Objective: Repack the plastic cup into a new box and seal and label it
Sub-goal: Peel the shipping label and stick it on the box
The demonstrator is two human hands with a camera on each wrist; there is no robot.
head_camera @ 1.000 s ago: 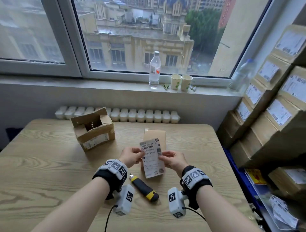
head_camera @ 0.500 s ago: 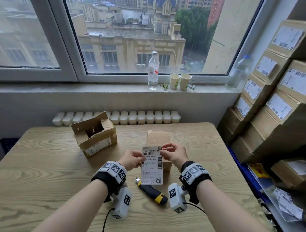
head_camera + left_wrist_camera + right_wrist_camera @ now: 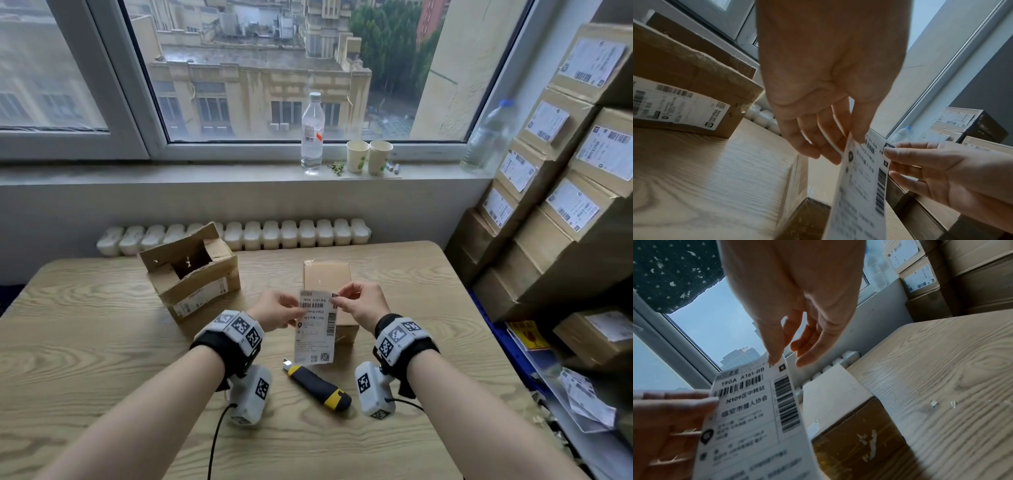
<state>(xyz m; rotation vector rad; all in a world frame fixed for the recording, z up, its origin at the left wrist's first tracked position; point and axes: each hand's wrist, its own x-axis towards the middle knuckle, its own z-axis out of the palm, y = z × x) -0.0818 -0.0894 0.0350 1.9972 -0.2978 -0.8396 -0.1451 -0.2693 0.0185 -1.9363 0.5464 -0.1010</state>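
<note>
Label (image 3: 315, 325) is pinched by left hand (image 3: 275, 310) at 9 o'clock, right hand (image 3: 363, 306) at its 1 o'clock corner; backing should be peeled slowly, then pressed flat onto sealed box (image 3: 327, 279).

The sealed box (image 3: 327, 284) stands on the surface (image 3: 85, 342), about midway across it. Left of the sealed box, a little farther back, sits the opened box (image 3: 191, 270). The label (image 3: 314, 329) hangs above the near end of the sealed box, between the left hand (image 3: 274, 310) and the right hand (image 3: 363, 305), each pinching an upper edge. Nearer than the sealed box, the knife (image 3: 317, 383) lies on the surface. Behind the sealed box, beyond the surface's far edge, runs the radiator (image 3: 291, 233), and above that the windowsill (image 3: 205, 171) carries a bottle (image 3: 312, 133) and two cups (image 3: 369, 156). Right of the sealed box, off the surface, stacked boxes (image 3: 565, 192) rise.
</note>
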